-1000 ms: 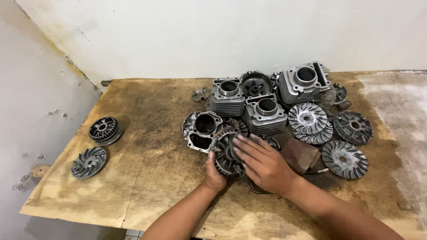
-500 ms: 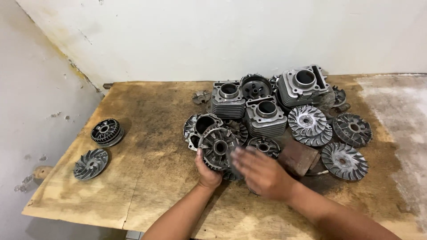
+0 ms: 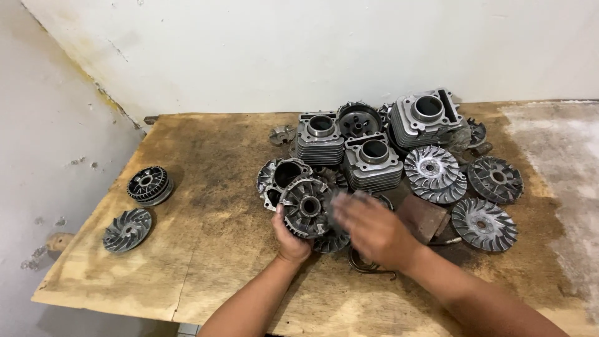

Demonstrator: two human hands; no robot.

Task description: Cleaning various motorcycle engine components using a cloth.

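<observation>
Tabletop [image 3: 206, 249]: worn plywood beside a stained white wall [image 3: 281, 50].
Around: finned cylinders [image 3: 372, 163], pulley discs [image 3: 435, 173].
Grip: your left hand [image 3: 291, 239] is closed on a finned pulley [image 3: 306, 206]; your right hand [image 3: 373, 229] is blurred, open.

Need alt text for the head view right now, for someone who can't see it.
The left hand holds a round finned metal disc tilted up off a stained wooden table, while the blurred right hand hovers beside it. Behind lies a pile of finned engine cylinders and fan discs; two more discs sit apart at the table's left edge.

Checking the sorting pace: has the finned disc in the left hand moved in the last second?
Yes. The disc was lifted out from under the right hand, toward the left, against the fixed cylinder.
</observation>
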